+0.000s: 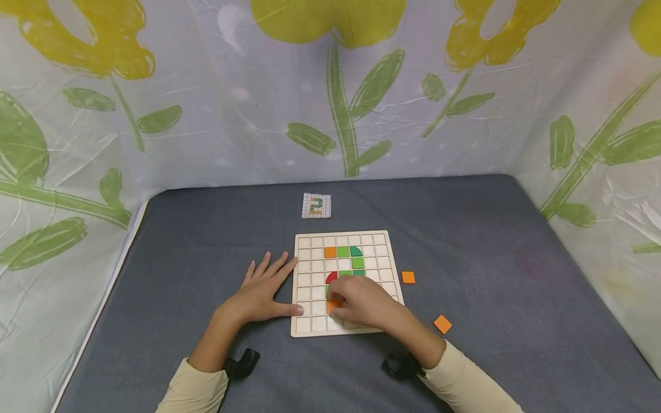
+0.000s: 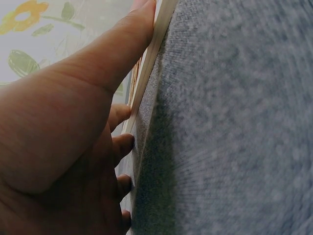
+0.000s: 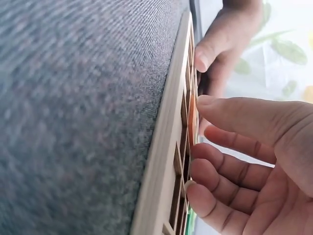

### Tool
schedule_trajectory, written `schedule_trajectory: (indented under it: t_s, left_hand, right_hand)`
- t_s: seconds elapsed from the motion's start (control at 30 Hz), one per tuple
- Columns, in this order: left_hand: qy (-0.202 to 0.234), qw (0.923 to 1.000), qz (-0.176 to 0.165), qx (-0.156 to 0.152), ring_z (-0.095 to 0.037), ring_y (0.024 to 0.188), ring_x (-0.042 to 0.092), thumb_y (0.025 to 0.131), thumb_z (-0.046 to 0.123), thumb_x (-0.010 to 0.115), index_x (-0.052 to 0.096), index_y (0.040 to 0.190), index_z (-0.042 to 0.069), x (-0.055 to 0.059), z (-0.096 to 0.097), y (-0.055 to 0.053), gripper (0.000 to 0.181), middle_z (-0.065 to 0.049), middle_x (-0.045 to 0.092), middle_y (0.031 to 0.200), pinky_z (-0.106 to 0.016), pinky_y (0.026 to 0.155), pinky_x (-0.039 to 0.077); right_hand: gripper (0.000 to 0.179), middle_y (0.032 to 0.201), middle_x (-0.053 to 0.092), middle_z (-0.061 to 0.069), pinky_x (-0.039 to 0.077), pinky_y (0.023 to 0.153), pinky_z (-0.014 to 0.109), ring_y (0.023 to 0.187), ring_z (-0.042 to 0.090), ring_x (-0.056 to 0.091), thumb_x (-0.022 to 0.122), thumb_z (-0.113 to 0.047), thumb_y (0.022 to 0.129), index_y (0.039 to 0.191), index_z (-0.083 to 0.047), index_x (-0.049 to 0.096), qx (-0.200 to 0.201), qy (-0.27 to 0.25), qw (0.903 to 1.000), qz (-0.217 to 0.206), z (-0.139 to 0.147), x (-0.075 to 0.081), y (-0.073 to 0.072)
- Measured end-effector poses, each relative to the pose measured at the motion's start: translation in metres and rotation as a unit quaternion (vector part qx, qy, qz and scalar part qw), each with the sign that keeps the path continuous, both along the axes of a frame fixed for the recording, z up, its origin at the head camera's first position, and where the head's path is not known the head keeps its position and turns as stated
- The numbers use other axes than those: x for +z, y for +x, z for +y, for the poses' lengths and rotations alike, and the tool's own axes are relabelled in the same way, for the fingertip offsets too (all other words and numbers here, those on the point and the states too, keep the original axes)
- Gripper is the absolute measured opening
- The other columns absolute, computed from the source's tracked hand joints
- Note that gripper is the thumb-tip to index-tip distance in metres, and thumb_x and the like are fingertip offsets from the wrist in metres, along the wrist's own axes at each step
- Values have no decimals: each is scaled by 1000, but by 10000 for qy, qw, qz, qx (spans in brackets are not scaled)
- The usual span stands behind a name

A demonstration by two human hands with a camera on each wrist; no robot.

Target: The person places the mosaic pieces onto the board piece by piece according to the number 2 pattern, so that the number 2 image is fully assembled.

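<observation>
A light wooden grid board [image 1: 303, 324] lies flat on the cloth, with coloured tiles set in some cells. My left hand [image 1: 260, 295] has its fingers spread at the board's left side; its thumb and index finger touch the edge, which the left wrist view also shows. Over the lower middle of the board, my right hand [image 1: 365, 299] has curled fingers, with thumb and fingertip at an orange square tile [image 1: 332, 307]. In the right wrist view the thumb meets this orange tile [image 3: 192, 120] at the grid. The right hand hides several cells.
Two loose orange square tiles [image 1: 408, 277] lie right of the board. A small printed pattern card [image 1: 317, 206] lies behind it. Upper cells hold an orange tile [image 1: 330, 252], green tiles [image 1: 343, 252] and a red rounded piece [image 1: 331, 277]. A flowered curtain [image 1: 232, 132] stands behind the table.
</observation>
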State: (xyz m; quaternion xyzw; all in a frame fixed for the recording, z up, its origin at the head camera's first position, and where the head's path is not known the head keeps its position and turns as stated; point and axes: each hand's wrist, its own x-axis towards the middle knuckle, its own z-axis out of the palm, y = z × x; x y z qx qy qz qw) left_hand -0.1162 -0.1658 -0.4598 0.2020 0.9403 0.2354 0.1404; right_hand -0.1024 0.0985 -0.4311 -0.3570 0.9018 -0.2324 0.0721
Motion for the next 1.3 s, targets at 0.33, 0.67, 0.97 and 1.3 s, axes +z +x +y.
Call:
schedule_trajectory:
  t_s: [0.33, 0.67, 0.97, 1.3]
  left_hand:
    - [0, 10000, 31, 12, -46, 150, 4, 78, 64, 76, 28, 160, 14, -1, 0, 0, 107, -17, 22, 164, -66, 114, 1]
    - [39, 10000, -64, -20, -46, 150, 3, 79, 64, 76, 27, 161, 14, 2, 1, 0, 108, -17, 20, 164, -66, 114, 0]
    - [35, 10000, -60, 16, -45, 150, 2, 79, 64, 75, 27, 161, 15, 3, 0, 2, 108, -16, 20, 164, -65, 114, -2]
    - [57, 10000, -60, 0, -45, 150, 2, 78, 65, 76, 27, 161, 15, 1, 0, 1, 108, -16, 20, 164, -65, 115, -1]
  right_hand:
    - [20, 66, 48, -10, 38, 58, 21, 62, 5, 44, 74, -4, 84, 72, -17, 64, 582, -5, 9972, -477, 11, 6, -4]
    - [17, 75, 57, -2, 42, 59, 31, 65, 13, 48, 76, 1, 79, 82, -8, 63, -1018, 1096, 9855, -805, 89, 30, -33]
    - [21, 77, 56, 2, 41, 58, 32, 65, 19, 49, 79, -1, 76, 85, -7, 61, -1683, 1373, 9652, -1458, 118, 25, -47]
    - [19, 75, 56, 2, 41, 57, 32, 64, 19, 49, 78, 0, 77, 83, -8, 61, -1705, 1406, 9645, -1447, 118, 24, -46]
